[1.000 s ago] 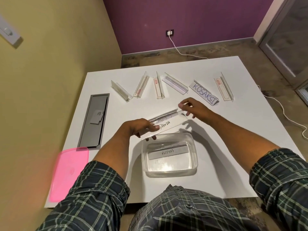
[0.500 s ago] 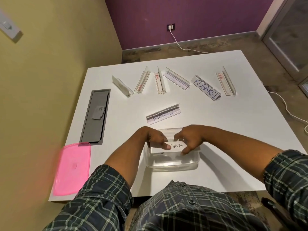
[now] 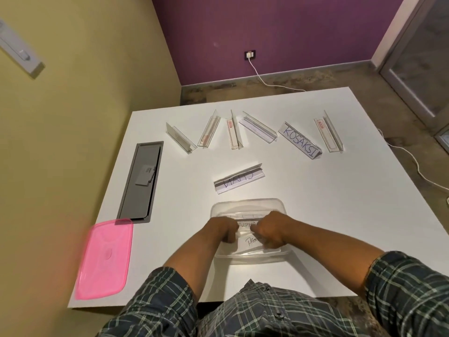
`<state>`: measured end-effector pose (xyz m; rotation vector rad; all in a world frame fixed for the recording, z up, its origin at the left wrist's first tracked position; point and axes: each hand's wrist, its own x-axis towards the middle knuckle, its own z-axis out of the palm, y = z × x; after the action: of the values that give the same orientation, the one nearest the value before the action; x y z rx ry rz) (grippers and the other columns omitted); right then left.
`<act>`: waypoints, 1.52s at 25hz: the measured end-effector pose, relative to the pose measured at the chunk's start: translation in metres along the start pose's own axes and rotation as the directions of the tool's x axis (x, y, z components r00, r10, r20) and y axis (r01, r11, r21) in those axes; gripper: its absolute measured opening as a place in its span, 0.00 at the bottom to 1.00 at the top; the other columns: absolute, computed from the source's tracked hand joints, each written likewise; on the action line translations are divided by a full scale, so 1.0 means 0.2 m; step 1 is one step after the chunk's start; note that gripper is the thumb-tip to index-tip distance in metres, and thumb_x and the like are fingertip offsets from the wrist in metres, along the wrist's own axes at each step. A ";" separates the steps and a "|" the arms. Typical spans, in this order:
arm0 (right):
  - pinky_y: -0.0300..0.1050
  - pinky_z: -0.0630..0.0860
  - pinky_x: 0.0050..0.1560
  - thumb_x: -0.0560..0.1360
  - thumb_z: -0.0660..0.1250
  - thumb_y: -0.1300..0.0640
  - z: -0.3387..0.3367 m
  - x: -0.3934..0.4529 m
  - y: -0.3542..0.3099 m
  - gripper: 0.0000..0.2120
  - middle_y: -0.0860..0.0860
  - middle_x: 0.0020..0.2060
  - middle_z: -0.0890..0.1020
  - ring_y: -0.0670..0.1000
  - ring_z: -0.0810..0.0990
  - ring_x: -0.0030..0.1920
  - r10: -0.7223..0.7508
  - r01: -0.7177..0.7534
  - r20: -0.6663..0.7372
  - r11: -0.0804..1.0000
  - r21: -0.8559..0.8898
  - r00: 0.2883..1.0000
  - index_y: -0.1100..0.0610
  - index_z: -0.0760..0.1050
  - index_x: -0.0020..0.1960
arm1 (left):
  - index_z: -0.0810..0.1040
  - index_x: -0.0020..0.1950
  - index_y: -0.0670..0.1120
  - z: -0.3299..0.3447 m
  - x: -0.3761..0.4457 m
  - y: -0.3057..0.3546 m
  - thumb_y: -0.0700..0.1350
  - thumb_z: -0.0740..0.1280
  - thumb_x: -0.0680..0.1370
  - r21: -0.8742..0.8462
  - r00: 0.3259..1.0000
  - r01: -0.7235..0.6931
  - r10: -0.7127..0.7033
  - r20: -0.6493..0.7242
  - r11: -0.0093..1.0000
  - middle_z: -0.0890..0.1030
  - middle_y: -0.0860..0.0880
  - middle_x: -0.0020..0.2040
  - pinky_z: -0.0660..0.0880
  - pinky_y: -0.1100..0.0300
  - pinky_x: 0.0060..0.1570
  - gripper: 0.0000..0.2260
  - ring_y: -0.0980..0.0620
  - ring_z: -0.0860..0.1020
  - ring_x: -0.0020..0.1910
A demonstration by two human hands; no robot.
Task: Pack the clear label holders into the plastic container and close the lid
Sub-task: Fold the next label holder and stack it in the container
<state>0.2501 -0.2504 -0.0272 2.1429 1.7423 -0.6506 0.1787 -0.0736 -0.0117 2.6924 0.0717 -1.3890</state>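
The clear plastic container [image 3: 245, 206] sits near the table's front edge. Both my hands reach down inside it. My left hand [image 3: 222, 231] and my right hand [image 3: 272, 231] grip the two ends of the PANDA label holder [image 3: 251, 242], low in the container. The ALPHA holder [image 3: 246, 224] lies just behind it, partly hidden by my fingers. One labelled holder [image 3: 239, 178] lies just beyond the container. Several more holders stand in a row further back, among them the KOSAKSI holder [image 3: 300, 143]. The pink lid [image 3: 104, 259] lies at the table's front left corner.
A grey cable hatch [image 3: 141, 182] is set into the white table [image 3: 340, 227] on the left. A yellow wall runs close along the table's left side. A white cable [image 3: 413, 164] hangs off the right edge.
My hands carried the PANDA holder from above the table down into the container, in front of the ALPHA holder. The holder that lay behind it stays on the table.
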 end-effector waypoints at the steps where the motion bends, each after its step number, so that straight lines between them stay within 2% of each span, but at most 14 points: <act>1: 0.49 0.74 0.45 0.75 0.67 0.48 0.02 0.01 -0.01 0.17 0.55 0.52 0.83 0.60 0.83 0.50 0.003 -0.003 -0.018 1.000 -0.028 1.000 0.55 0.70 0.60 | 0.77 0.67 0.41 0.03 -0.01 -0.01 0.44 0.63 0.79 0.040 0.999 0.003 -0.001 -0.045 0.999 0.80 0.41 0.65 0.77 0.52 0.61 0.17 0.43 0.79 0.60; 3: 0.50 0.72 0.42 0.77 0.65 0.52 0.05 0.03 -0.03 0.16 0.57 0.51 0.83 0.62 0.83 0.48 0.007 -0.009 -0.054 0.999 -0.049 0.999 0.57 0.69 0.61 | 0.79 0.65 0.44 0.07 -0.02 -0.03 0.45 0.63 0.80 0.103 0.992 0.011 0.001 -0.124 0.995 0.80 0.44 0.64 0.77 0.49 0.61 0.15 0.43 0.78 0.63; 7: 0.50 0.71 0.39 0.77 0.66 0.55 0.10 0.04 -0.07 0.15 0.58 0.49 0.82 0.61 0.82 0.44 0.032 -0.034 -0.066 0.999 -0.035 0.997 0.59 0.69 0.61 | 0.79 0.62 0.45 0.13 -0.02 -0.03 0.43 0.64 0.78 0.156 0.980 0.016 0.016 -0.201 0.988 0.80 0.45 0.62 0.78 0.50 0.56 0.13 0.43 0.79 0.62; 12: 0.49 0.70 0.41 0.78 0.65 0.59 0.09 0.02 -0.05 0.17 0.59 0.54 0.80 0.62 0.82 0.49 0.023 -0.023 0.007 1.000 -0.019 1.000 0.61 0.68 0.65 | 0.79 0.61 0.43 0.13 -0.02 -0.02 0.43 0.68 0.77 0.167 0.965 0.034 0.011 -0.262 0.985 0.80 0.43 0.61 0.78 0.50 0.52 0.13 0.41 0.80 0.59; 16: 0.49 0.74 0.48 0.77 0.65 0.54 0.05 -0.01 0.01 0.15 0.58 0.55 0.81 0.61 0.81 0.53 0.002 -0.002 0.046 1.000 -0.004 0.999 0.58 0.72 0.62 | 0.80 0.57 0.43 0.09 -0.03 -0.02 0.43 0.72 0.75 0.229 0.967 0.031 0.029 -0.253 0.973 0.82 0.44 0.57 0.78 0.52 0.47 0.12 0.42 0.82 0.56; 20: 0.47 0.73 0.46 0.77 0.66 0.51 0.04 -0.03 0.07 0.15 0.56 0.54 0.82 0.59 0.81 0.54 0.008 -0.005 0.102 0.999 -0.035 0.995 0.57 0.75 0.61 | 0.82 0.53 0.44 0.04 -0.04 0.00 0.43 0.74 0.73 0.308 0.965 0.037 0.047 -0.259 0.951 0.83 0.45 0.53 0.75 0.56 0.39 0.10 0.44 0.83 0.51; 26: 0.49 0.75 0.49 0.76 0.69 0.52 0.06 -0.02 0.07 0.16 0.57 0.55 0.82 0.60 0.81 0.56 0.018 -0.019 0.093 1.000 0.018 0.996 0.57 0.76 0.61 | 0.81 0.50 0.45 0.06 -0.04 0.00 0.40 0.72 0.72 0.372 0.950 0.034 0.086 -0.301 0.928 0.84 0.45 0.51 0.73 0.56 0.39 0.07 0.43 0.84 0.49; 30: 0.48 0.75 0.48 0.76 0.68 0.49 0.08 -0.02 0.08 0.16 0.56 0.54 0.83 0.59 0.82 0.54 0.060 -0.058 0.061 0.997 -0.041 0.996 0.55 0.76 0.61 | 0.80 0.48 0.47 0.06 -0.05 0.00 0.41 0.71 0.71 0.398 0.947 0.021 0.109 -0.301 0.917 0.84 0.46 0.49 0.71 0.56 0.41 0.07 0.43 0.84 0.48; 33: 0.49 0.75 0.47 0.77 0.67 0.46 0.07 -0.01 0.06 0.17 0.56 0.53 0.83 0.60 0.82 0.53 0.035 -0.028 0.078 0.996 -0.084 0.996 0.55 0.77 0.60 | 0.77 0.42 0.49 0.05 -0.06 0.01 0.46 0.70 0.69 0.401 0.947 -0.044 0.166 -0.275 0.915 0.84 0.46 0.46 0.68 0.57 0.40 0.05 0.43 0.83 0.45; 34: 0.49 0.75 0.46 0.78 0.65 0.44 0.07 -0.01 0.06 0.17 0.55 0.51 0.83 0.60 0.83 0.51 0.007 0.000 0.072 0.996 -0.095 0.997 0.55 0.77 0.59 | 0.76 0.41 0.49 0.04 -0.06 0.01 0.48 0.69 0.69 0.377 0.938 -0.072 0.191 -0.288 0.923 0.84 0.46 0.45 0.68 0.57 0.40 0.05 0.43 0.83 0.44; 36: 0.48 0.72 0.41 0.80 0.60 0.41 0.04 -0.03 0.08 0.18 0.54 0.47 0.84 0.60 0.83 0.47 -0.056 0.053 -0.028 0.994 -0.099 0.998 0.55 0.78 0.54 | 0.77 0.40 0.48 0.01 -0.06 0.01 0.53 0.64 0.72 0.306 0.899 -0.091 0.210 -0.385 0.948 0.83 0.46 0.42 0.67 0.57 0.37 0.09 0.41 0.82 0.42; 38: 0.46 0.69 0.37 0.82 0.57 0.44 -0.01 -0.04 0.12 0.16 0.53 0.44 0.83 0.60 0.83 0.42 -0.136 0.121 -0.170 0.988 -0.099 0.976 0.55 0.77 0.51 | 0.75 0.37 0.49 -0.05 -0.07 0.00 0.55 0.59 0.75 0.220 0.806 -0.098 0.207 -0.554 0.971 0.82 0.47 0.39 0.70 0.58 0.35 0.12 0.43 0.81 0.39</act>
<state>0.2725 -0.2610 -0.0230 2.0965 1.9764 -0.4161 0.1788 -0.0731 0.0050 3.0866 -0.2322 -0.5146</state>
